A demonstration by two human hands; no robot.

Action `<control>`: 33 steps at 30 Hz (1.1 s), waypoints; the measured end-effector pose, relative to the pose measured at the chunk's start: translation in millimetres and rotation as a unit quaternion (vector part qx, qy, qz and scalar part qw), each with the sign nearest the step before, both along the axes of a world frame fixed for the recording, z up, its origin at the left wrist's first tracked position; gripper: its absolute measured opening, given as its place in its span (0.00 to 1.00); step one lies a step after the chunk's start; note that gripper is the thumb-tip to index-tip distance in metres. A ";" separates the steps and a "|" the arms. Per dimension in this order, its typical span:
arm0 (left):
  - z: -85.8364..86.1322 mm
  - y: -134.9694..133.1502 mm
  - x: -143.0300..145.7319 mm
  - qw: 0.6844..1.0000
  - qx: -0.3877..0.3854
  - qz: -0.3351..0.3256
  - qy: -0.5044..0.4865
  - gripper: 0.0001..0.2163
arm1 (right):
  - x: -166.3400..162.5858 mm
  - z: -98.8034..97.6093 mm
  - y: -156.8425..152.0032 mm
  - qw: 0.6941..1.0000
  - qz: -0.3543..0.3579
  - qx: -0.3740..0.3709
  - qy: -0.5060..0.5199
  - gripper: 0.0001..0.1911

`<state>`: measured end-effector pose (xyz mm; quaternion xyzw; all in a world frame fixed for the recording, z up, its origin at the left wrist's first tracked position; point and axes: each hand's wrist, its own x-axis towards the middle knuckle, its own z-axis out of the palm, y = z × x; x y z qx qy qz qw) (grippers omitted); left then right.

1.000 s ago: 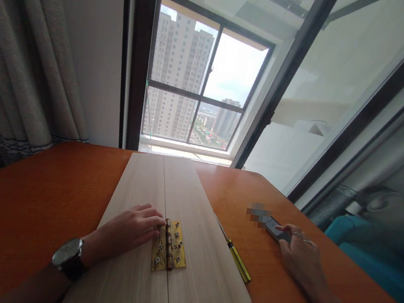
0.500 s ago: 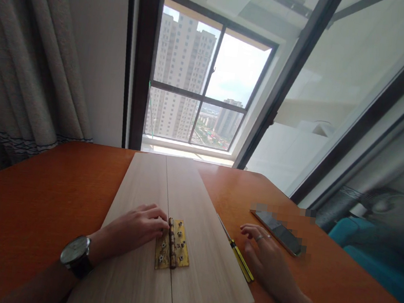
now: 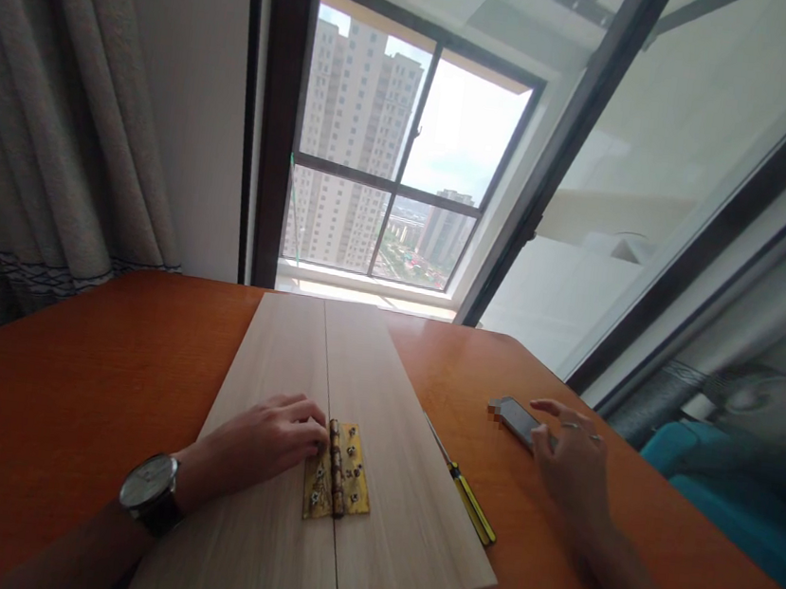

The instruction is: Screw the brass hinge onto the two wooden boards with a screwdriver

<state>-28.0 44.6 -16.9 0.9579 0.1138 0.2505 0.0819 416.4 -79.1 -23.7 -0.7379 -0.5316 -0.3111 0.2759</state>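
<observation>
1. Boards point(image 3: 368, 378), two pale wood-grain panels, lay edge to edge along the orange-brown counter point(image 3: 68, 369). I judged them stiff, flat and fairly light. Their smooth faces might slide, so the long outer edges seemed the best hold.
2. Left hand point(image 3: 260, 441), with a watch point(image 3: 146, 494) on its wrist, rested loose on the left board. It grasped nothing, and its fingertips lay against the hinge point(image 3: 338, 469).
3. Right hand point(image 3: 573, 460) was spread and released over the near end of the phone point(image 3: 514, 416). I could not tell whether it touched.
4. Screwdriver point(image 3: 465, 494) had a thin shaft and a yellow-and-black handle, and lay on the counter just beside the right board.
5. Phone was a dark, glassy slab that I judged slick and fragile.
6. Hinge was brass, with screw heads showing, and sat flat across the seam near the boards' near end. It looked small and rigid, and its raised knuckle seemed the only grip.
</observation>
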 end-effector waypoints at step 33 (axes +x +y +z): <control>0.7 0.0 0.6 1.000 0.015 -0.004 0.001 0.06 | 9.1 -17.4 -4.1 0.994 -0.043 -0.097 0.010 0.22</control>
